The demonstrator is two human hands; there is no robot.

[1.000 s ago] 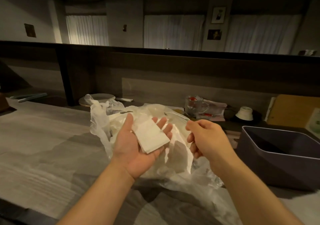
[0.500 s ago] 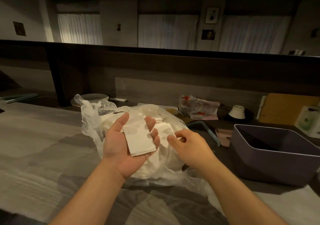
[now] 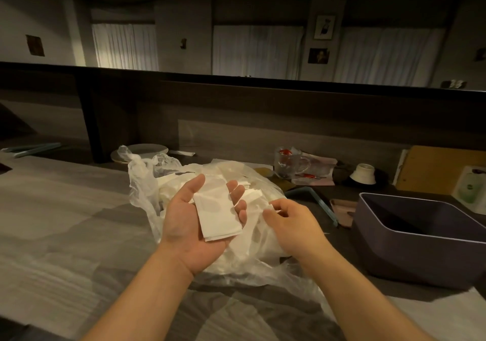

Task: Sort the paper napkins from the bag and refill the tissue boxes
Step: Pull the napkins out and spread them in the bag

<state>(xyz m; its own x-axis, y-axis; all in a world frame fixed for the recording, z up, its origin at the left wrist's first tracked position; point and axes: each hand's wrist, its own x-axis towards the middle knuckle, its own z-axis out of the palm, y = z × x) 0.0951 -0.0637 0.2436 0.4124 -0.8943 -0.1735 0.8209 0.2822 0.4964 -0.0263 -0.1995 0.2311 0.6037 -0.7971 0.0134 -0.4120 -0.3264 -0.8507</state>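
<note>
Early stage, by the look of it. Left hand (image 3: 196, 225) palm up, fingers spread and nearly straight, carrying a small stack of folded napkins (image 3: 217, 209) that lies flat across palm and fingers; nothing curls over the stack. Right hand (image 3: 288, 221) just beside it, fingertips drawn together and pinching what looks like the edge of one more napkin (image 3: 256, 198) at the mouth of the bag (image 3: 147, 183). The bag is clear thin plastic, crumpled open on the grey wood-grain table (image 3: 60, 225), directly under both hands, and it looks well filled with loose white napkins, so most of the sorting seems left to do. Dark purple bin (image 3: 410, 259) stands at right, apart from the bag, open-topped; what shows of its inside looks dark and empty, though the near wall hides the bottom. Cannot tell whether this bin is a tissue box; no box with napkins in it is visible, so refilling looks not yet begun. Farther back, on the lower dark ledge: glass mug (image 3: 288, 163), small white bowl turned upside down (image 3: 364, 173), plate (image 3: 143, 151). Dim light, details soft.
</note>
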